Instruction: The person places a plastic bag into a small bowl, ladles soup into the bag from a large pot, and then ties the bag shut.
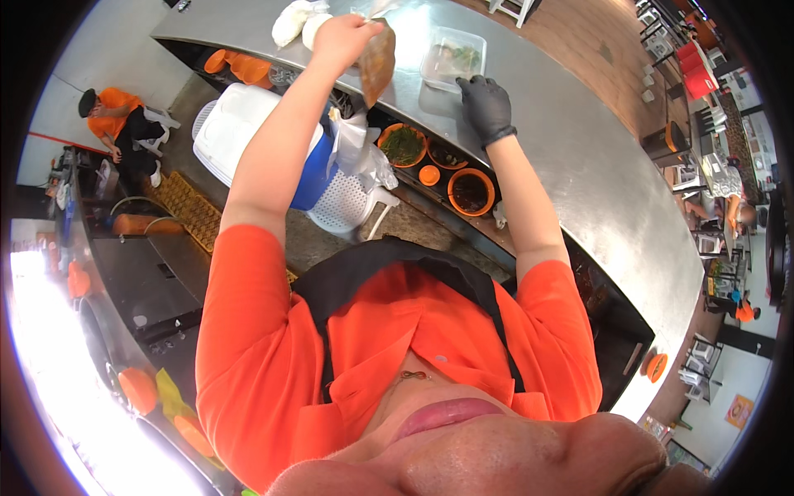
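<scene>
My bare left hand grips the gathered top of a clear plastic bag of brown liquid, which hangs over the near edge of the steel counter. White filled plastic bags lie beside that hand at the counter's far left. To the right, a clear plastic container with chopped green herbs inside sits on the steel. My right hand, in a black glove, is at the container's near right corner, fingers curled; whether it grips the rim is unclear.
Below the counter, a shelf holds orange bowls of greens and dark sauce. A white-lidded blue cooler and a white plastic stool stand beneath my left arm. A person in orange sits at the far left.
</scene>
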`<state>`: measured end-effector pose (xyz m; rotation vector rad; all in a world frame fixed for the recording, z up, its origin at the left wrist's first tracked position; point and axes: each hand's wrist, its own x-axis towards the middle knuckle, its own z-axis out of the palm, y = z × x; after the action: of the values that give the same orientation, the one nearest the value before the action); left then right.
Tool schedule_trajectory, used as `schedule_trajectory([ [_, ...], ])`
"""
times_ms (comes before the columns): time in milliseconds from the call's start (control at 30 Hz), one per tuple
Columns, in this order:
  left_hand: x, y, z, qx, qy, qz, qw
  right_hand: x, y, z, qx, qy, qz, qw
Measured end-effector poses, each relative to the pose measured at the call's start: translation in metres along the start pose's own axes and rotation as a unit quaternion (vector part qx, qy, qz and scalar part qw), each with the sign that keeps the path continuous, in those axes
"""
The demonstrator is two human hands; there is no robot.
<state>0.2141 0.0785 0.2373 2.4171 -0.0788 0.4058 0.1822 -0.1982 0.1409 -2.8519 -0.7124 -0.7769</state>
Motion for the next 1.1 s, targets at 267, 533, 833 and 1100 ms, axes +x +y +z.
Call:
schedule_trajectory([
  [267,0.071,-0.016,0.097,0.079,-0.035,-0.027,0.996,-0.02,0.002,-0.009,0.013,-0.015,0.009,1.0],
  [533,-0.051,-0.03,0.034,-0.032,0.182,0.306,0.934,-0.024,-0.03,-0.005,0.034,0.012,0.104,0.994],
  [833,-0.347,-0.254,-0.006,-0.35,-0.262,-0.2,0.877,-0.025,-0.029,0.011,0.148,0.054,0.147,0.976],
  [1100,-0.415,-0.371,-0.027,-0.319,-0.379,-0.381,0.781,-0.05,0.02,0.054,-0.055,0.079,0.217,0.971],
])
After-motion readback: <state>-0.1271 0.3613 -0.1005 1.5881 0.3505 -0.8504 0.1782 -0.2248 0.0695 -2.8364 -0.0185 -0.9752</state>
